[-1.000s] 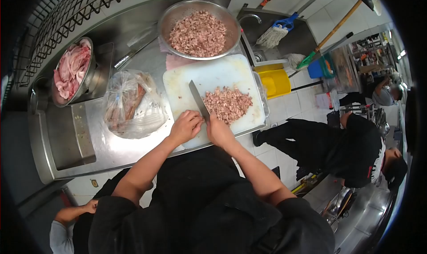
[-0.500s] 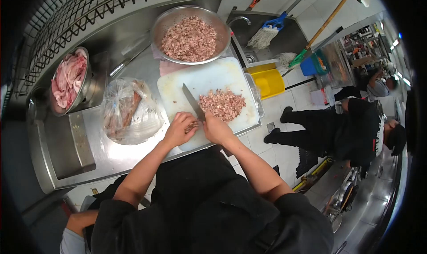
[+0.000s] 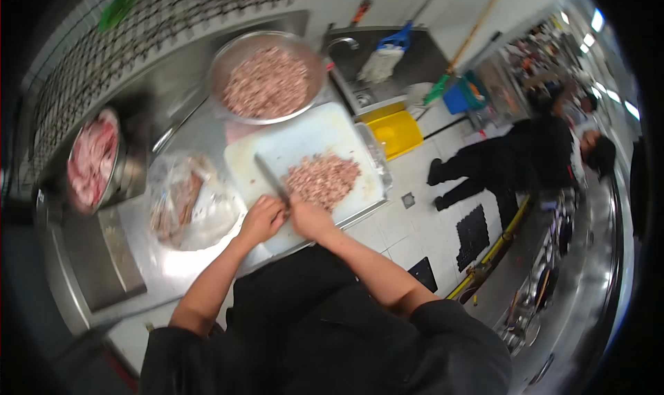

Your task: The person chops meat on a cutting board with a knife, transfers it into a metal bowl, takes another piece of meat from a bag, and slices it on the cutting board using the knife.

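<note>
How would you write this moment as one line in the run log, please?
right hand: holds knife | left hand: beside knife | cutting board: chopped meat on it | metal bowl: beyond board, more chopped meat inside

One head-worn camera is looking forward and down from above the wearer's black-clothed torso (image 3: 304, 326), facing the white rectangular cutting board (image 3: 277, 142) near mid-frame and taking in tiled floor (image 3: 387, 215) at right.

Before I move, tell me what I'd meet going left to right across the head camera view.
Raw meat pieces, clear plastic bag, your left hand, your right hand, yellow bucket, co-worker in black.
</note>
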`<state>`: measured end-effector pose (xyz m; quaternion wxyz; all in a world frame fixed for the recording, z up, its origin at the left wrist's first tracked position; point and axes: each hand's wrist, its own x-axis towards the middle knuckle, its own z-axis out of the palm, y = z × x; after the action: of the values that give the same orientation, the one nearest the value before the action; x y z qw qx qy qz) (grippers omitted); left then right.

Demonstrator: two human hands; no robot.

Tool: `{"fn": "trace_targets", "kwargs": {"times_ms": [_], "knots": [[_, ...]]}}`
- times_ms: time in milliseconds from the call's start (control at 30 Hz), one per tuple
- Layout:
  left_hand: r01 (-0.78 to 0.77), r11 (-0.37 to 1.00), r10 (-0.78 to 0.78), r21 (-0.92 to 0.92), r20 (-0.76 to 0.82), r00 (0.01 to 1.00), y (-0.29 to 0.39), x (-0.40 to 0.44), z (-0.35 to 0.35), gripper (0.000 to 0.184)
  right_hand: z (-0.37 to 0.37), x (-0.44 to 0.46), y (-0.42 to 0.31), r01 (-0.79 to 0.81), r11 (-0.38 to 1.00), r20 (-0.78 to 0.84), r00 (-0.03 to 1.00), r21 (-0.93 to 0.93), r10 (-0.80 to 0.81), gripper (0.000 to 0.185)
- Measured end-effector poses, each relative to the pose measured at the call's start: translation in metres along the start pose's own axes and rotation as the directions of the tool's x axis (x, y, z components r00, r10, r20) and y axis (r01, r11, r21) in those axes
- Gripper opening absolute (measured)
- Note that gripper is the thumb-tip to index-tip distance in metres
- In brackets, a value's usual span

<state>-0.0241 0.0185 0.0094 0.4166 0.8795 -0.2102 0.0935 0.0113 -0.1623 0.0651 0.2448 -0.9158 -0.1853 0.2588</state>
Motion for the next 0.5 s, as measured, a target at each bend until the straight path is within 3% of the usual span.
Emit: {"fn": "trace_targets", "kwargs": {"times_ms": [67,133,233,267,367,500], "knots": [[-0.024,0.999,0.024,0.039,-0.015,1.000,-0.004,-0.004,0.005,0.015,0.000,-0.006,0.003,-0.008,1.000,-0.012,1.000,-0.014,0.007,0.029],[-0.021,0.997,0.024,0.073,-0.038,0.999,-0.001,-0.007,0.012,0.014,0.012,-0.016,0.013,0.055,0.995,-0.062,0.997,0.085,-0.049,0.030],[-0.020,0.998,0.023,0.061,-0.049,0.999,-0.002,-0.006,0.014,0.013,0.023,-0.013,0.013,-0.033,0.984,-0.057,0.997,0.175,0.043,0.027],[-0.069,0.996,0.071,0.061,-0.033,0.997,-0.001,0.001,0.013,0.013,0.023,-0.009,0.015,-0.022,0.985,-0.064,0.997,0.171,0.033,0.028],[0.000,1.000,-0.001,0.014,0.043,0.999,0.006,-0.007,0.003,0.013,0.018,-0.010,0.011,-0.001,0.979,-0.063,0.998,0.204,0.014,0.030],[-0.052,0.996,0.050,0.073,0.029,0.998,0.021,-0.004,-0.004,0.025,0.020,-0.011,0.025,0.072,0.978,-0.114,0.992,0.197,-0.051,0.033]]}}
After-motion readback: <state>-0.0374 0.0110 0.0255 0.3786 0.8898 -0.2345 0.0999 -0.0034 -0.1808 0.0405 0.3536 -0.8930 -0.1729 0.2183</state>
